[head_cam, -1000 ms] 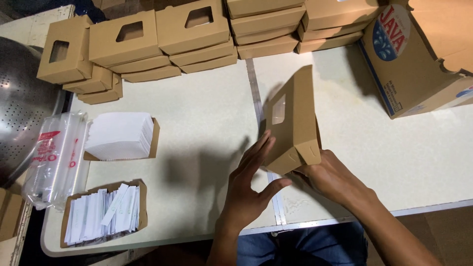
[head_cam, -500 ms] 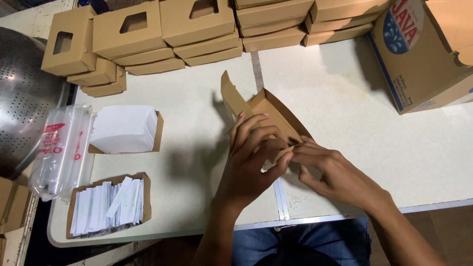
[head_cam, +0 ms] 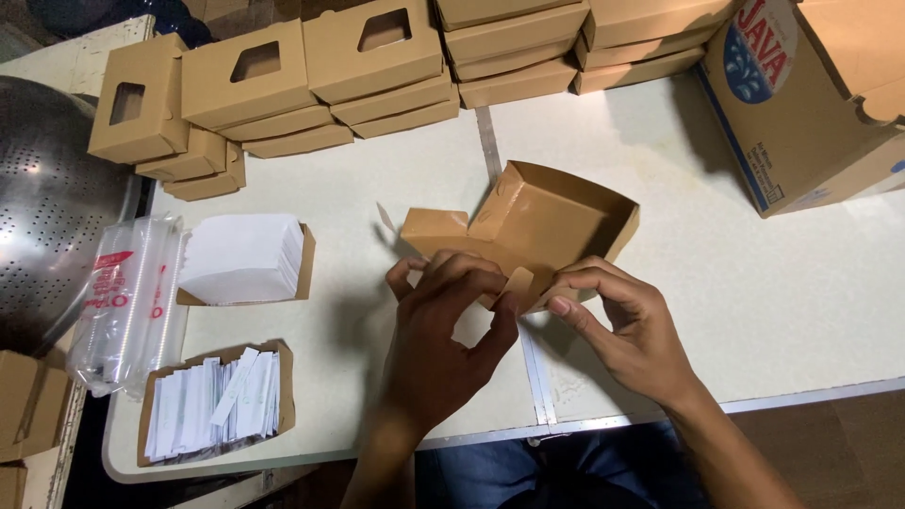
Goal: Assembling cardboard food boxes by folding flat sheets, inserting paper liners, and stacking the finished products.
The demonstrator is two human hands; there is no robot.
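Stacks of closed brown window boxes [head_cam: 311,80] line the far edge of the white table [head_cam: 754,283]; a large printed carton [head_cam: 811,94] stands at far right; a perforated metal bowl [head_cam: 47,207] sits far left; beside it lie a clear plastic bag [head_cam: 127,302], a white paper stack [head_cam: 240,256] and a tray of white slips [head_cam: 212,401].

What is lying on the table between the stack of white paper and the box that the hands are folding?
Nothing: in the head view, only bare table separates the white paper stack from the half-folded box.
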